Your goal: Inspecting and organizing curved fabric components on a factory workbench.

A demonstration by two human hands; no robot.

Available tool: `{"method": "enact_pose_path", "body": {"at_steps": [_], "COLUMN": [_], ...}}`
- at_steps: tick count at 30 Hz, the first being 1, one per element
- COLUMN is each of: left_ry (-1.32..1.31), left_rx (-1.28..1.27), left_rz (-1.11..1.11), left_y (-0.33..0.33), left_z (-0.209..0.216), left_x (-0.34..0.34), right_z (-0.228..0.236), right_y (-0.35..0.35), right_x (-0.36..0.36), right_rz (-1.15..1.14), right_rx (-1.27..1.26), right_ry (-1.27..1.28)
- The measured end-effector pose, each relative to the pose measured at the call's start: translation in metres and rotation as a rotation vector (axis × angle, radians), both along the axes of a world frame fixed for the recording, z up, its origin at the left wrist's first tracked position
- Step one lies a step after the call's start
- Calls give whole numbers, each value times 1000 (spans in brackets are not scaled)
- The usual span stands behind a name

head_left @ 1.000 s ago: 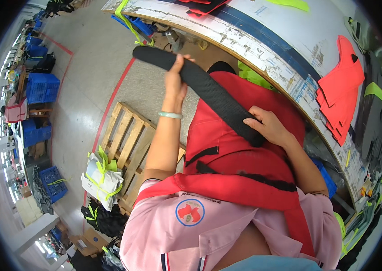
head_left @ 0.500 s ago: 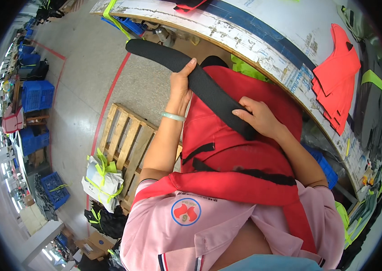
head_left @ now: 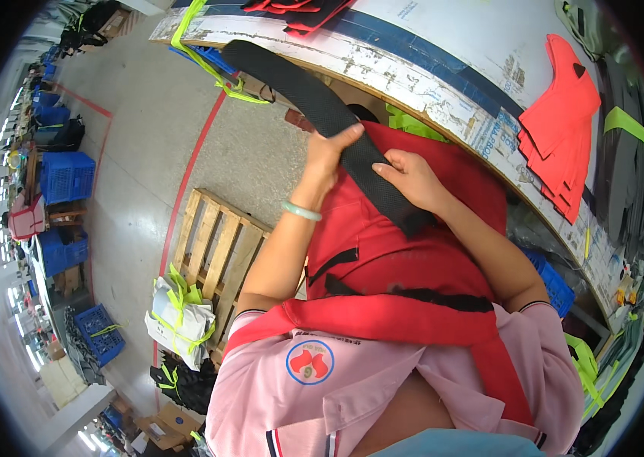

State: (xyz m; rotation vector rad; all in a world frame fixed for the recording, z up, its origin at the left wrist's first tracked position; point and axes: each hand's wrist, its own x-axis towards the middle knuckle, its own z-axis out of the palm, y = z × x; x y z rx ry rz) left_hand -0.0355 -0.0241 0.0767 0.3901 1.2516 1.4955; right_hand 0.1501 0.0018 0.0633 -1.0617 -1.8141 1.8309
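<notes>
Gripping a black padded mesh strap [head_left: 320, 103] mid-length in a curled left hand [head_left: 327, 158], lower in a half-closed right hand [head_left: 416, 181]; probably light, pliable, best held by the edges.

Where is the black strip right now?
In the head view, the black strip is just above centre, held by the left hand and right hand, its lower end over the red apron.

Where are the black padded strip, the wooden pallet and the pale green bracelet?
Black padded strip [head_left: 313, 94]: head view, on its mesh face, toward the far end.
Wooden pallet [head_left: 223, 253]: head view, on one of its slats.
Pale green bracelet [head_left: 301, 211]: head view, on the middle of its visible band.
</notes>
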Motion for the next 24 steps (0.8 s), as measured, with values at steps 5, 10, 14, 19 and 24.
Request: {"method": "enact_pose_path", "body": {"at_steps": [5, 10, 14, 19, 24], "left_ry": [35, 95, 297, 663, 515], "left_rx": [36, 189, 146, -95, 57], "left_rz": [80, 215, 74, -552, -727], "left_y": [25, 73, 78, 37, -4], "left_z": [14, 76, 121, 138, 89], "left_x": [-25, -113, -123, -49, -2], "right_z": [-2, 14, 27, 92, 118], "right_y": [-2, -25, -11, 52, 54], "right_x": [-17, -32, -19, -25, -17], "right_rz": [-53, 75, 442, -180, -119], "right_rx": [128, 223, 193, 298, 638], "right_ry": [-2, 10, 32, 334, 177]}}
